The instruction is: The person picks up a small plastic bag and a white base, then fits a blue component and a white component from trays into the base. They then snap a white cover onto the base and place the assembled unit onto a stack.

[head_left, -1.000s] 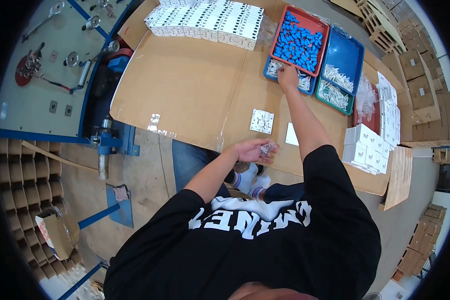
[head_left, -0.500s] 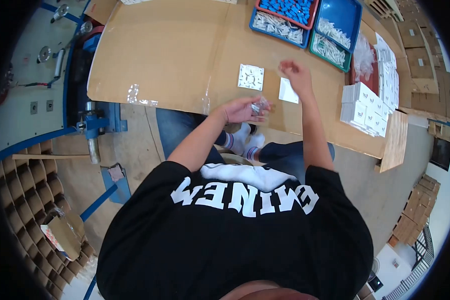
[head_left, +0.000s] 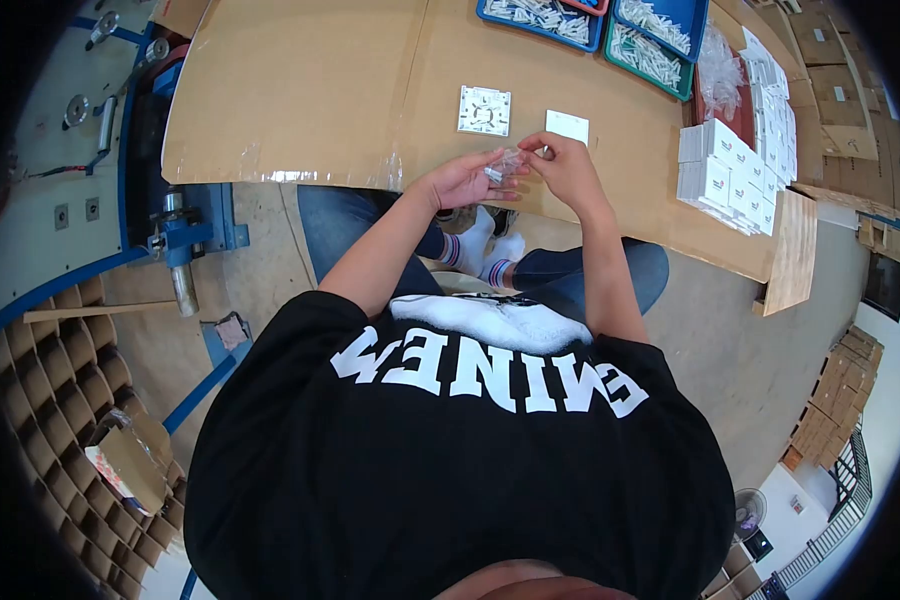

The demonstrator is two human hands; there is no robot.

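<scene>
My left hand (head_left: 458, 183) is palm up at the table's near edge, fingers curled round a small clear plastic bag (head_left: 503, 165) with small whitish parts inside. My right hand (head_left: 570, 178) meets it from the right, thumb and forefinger pinched together at the bag's edge; the exact grip is too small to make out fully. Just beyond the left hand lies a white square plastic frame (head_left: 484, 110) with its moulded inner side facing up. A plain white square cover (head_left: 567, 125) lies flat past the right hand.
At the far side, a blue tray (head_left: 598, 40) and a green tray (head_left: 682, 92) hold small white pieces. On the right, stacked white boxes (head_left: 735, 180) stand by a red bin (head_left: 742, 115) with clear plastic bags (head_left: 720, 70). Blue machinery (head_left: 185, 240) is left of the cardboard-covered table (head_left: 300, 90).
My right hand has come from above the white cover down and left to the bag in my left hand. The camera view has shifted, so the tabletop sits higher.
</scene>
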